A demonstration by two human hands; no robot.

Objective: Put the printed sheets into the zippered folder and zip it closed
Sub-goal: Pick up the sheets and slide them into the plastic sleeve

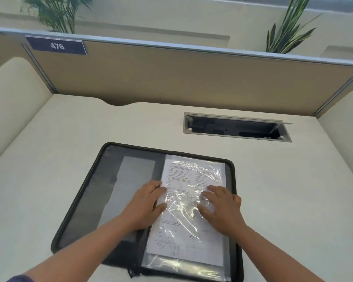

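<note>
A black zippered folder (90, 200) lies open flat on the white desk, its grey inner pocket on the left half. On its right half the printed sheets (183, 237) lie under a shiny clear plastic sleeve (194, 171). My left hand (145, 206) rests palm down on the sleeve's left edge near the folder's spine, fingers spread. Flat on the sleeve's right part lies my right hand (222, 208), fingers apart. Neither hand grips anything. The zipper runs around the folder's rim, and a pull shows at the bottom edge (134, 271).
The desk (59, 139) is boxed in by tan partition walls (171, 78) at the back and padded sides. An open cable tray (236, 128) is sunk into the desk behind the folder, to the right. Plants stand beyond the partition.
</note>
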